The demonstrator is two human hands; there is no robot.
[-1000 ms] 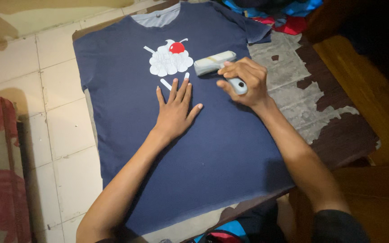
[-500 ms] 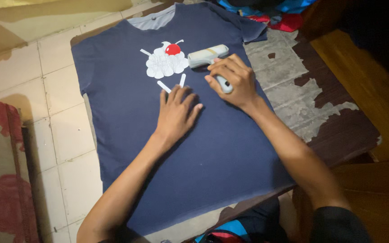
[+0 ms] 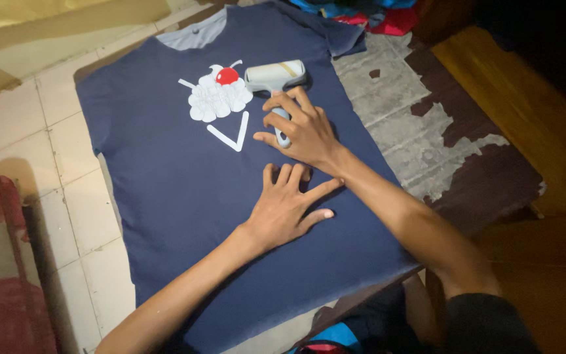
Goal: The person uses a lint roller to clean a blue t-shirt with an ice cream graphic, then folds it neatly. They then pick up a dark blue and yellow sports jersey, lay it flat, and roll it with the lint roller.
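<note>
A navy T-shirt (image 3: 191, 196) lies spread flat, front up, over a desk (image 3: 427, 131) whose grey surface is peeling to dark wood at the right. The person's right hand (image 3: 299, 128) has its fingers clenched around the pale handle of a lint roller (image 3: 274, 75), whose drum rests on the shirt just beside the printed cupcake (image 3: 217, 98), a white swirl topped by a red cherry. Below the print sits a white V-shaped mark (image 3: 229, 136). The left hand (image 3: 286, 206) lies palm down on the cloth, fingers released and fanned out, pressing the fabric flat just below the right wrist; the two forearms nearly touch there. The shirt's collar points away from the wearer of the camera, and its hem hangs over the near edge. Pale floor tiles (image 3: 54, 131) show at left, with bright clothing (image 3: 388, 16) heaped beyond the far corner.
</note>
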